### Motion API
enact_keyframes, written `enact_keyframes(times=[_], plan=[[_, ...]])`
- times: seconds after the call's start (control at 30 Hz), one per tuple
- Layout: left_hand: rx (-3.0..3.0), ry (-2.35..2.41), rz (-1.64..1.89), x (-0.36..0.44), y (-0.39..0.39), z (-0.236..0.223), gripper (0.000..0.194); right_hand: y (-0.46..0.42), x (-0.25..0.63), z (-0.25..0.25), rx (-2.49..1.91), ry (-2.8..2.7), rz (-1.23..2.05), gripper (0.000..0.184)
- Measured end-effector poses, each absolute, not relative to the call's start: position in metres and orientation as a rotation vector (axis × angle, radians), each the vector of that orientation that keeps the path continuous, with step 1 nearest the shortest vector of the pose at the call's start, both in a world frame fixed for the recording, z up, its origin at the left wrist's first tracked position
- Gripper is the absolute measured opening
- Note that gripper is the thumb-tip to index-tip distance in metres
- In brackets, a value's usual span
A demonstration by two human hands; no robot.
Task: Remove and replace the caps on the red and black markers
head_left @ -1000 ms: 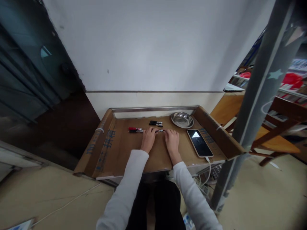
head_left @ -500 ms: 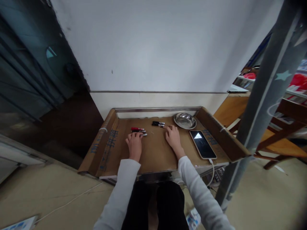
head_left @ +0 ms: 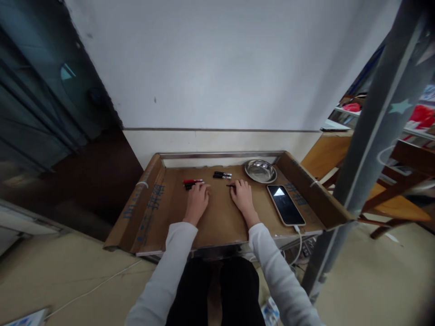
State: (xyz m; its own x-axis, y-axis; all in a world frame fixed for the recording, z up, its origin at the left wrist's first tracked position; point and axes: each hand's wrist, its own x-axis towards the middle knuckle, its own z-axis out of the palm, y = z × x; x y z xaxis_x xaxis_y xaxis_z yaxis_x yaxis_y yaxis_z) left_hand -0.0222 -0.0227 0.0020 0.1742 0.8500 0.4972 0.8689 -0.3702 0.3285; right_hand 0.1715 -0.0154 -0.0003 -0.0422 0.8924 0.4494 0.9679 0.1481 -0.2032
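A black piece (head_left: 230, 185) is pinched by the right hand (head_left: 242, 195); the grip of the left hand (head_left: 197, 199), red marker (head_left: 190, 181) at eleven o'clock, cannot be told.

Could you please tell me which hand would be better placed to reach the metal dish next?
Probably the right hand: it is nearer the metal dish, though it appears to hold a small dark object. The left hand is farther away, near the red marker.
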Motion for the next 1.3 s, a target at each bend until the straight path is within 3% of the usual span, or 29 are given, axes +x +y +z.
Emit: enact_keyframes(times=[0.27, 0.6, 0.73, 1.0, 1.3], plan=[[-2.526, -1.683, -0.913, -0.003, -0.01, 0.004, 0.015, -0.016, 0.172, 0.0, -1.774, -1.969, -0.206, 0.019], [-2.831, -1.385, -1.046, 0.037, 0.003, 0.004, 0.026, -0.015, 0.178, -0.002, -1.898, -1.688, -0.188, 0.023], [-2.927, -1.348, -1.066, 0.046, 0.015, 0.001, 0.012, -0.015, 0.181, -0.003, -1.903, -1.643, -0.198, 0.025], [-2.766, -1.509, -1.48, 0.04, 0.023, -0.009, 0.009, -0.015, 0.176, 0.002, -1.751, -1.831, -0.163, 0.019], [-2.712, -1.515, -1.563, 0.039, 0.021, -0.005, 0.013, -0.017, 0.175, 0.005, -1.719, -1.903, -0.157, 0.024]])
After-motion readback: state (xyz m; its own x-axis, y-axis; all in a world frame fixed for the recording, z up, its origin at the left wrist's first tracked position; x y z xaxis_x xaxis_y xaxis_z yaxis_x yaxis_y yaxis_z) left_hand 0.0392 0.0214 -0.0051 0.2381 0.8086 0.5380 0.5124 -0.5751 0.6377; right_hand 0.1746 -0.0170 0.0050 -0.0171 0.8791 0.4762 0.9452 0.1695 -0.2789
